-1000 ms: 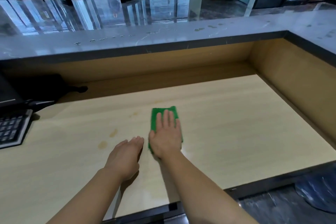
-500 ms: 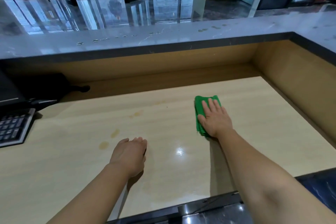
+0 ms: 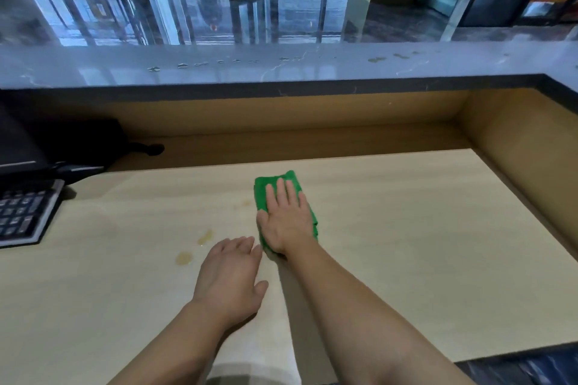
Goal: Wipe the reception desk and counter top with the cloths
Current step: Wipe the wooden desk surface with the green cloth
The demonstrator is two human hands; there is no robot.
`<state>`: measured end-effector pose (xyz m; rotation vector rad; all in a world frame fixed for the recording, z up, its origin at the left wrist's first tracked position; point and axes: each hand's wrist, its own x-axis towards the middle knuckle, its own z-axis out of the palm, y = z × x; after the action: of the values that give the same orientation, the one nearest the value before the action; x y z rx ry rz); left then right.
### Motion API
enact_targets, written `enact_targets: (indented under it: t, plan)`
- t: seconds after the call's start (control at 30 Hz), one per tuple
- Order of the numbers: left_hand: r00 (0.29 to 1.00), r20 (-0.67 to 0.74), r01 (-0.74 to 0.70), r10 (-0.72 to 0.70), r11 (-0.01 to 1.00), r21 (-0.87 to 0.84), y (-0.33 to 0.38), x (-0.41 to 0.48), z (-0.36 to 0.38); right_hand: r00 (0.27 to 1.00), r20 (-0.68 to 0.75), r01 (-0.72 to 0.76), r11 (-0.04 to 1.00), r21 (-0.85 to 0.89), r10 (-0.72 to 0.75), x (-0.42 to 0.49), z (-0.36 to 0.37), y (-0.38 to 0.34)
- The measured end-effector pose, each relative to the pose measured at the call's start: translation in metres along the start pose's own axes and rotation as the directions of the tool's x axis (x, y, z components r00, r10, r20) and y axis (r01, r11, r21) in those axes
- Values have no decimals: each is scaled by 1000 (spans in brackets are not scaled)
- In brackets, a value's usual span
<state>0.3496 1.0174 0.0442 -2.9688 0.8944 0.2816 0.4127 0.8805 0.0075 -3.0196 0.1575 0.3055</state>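
Green cloth [image 3: 262, 194] lies on the desk [image 3: 406, 259] just right of the stains [image 3: 205, 236], pressed flat under the right hand [image 3: 286, 222], whose fingers [image 3: 283, 194] are straight and close together. The left hand [image 3: 230, 278] rests loosely open beside them. Sweep leftward across them with even pressure.

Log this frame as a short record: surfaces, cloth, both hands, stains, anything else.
surface: desk, light wood, glossy
cloth: green cloth, folded, flat on desk
right hand: pressed flat on cloth, fingers straight
left hand: rests on desk, holds nothing
stains: yellowish spots left of cloth, unwiped
counter top: grey marble, small smears
other: keyboard at left edge
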Motion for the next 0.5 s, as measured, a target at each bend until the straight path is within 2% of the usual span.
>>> enact_targets:
  t: [0.1, 0.2, 0.37, 0.5]
  plan:
    - [1000, 5, 3, -3, 998, -61, -6, 14, 3, 980, 25, 196, 980, -42, -196, 17, -2, 0]
    - [1000, 12, -3, 4, 996, -84, -9, 30, 0, 967, -1, 254, 967, -31, -254, 30, -8, 35]
    - [998, 5, -68, 69, 993, -96, -9, 52, -4, 999, -43, 22, 1000, 7, -21, 45, -21, 116]
    - [995, -23, -103, 102, 991, -80, -13, 59, -8, 984, -46, -172, 985, 19, 172, 51, -29, 172]
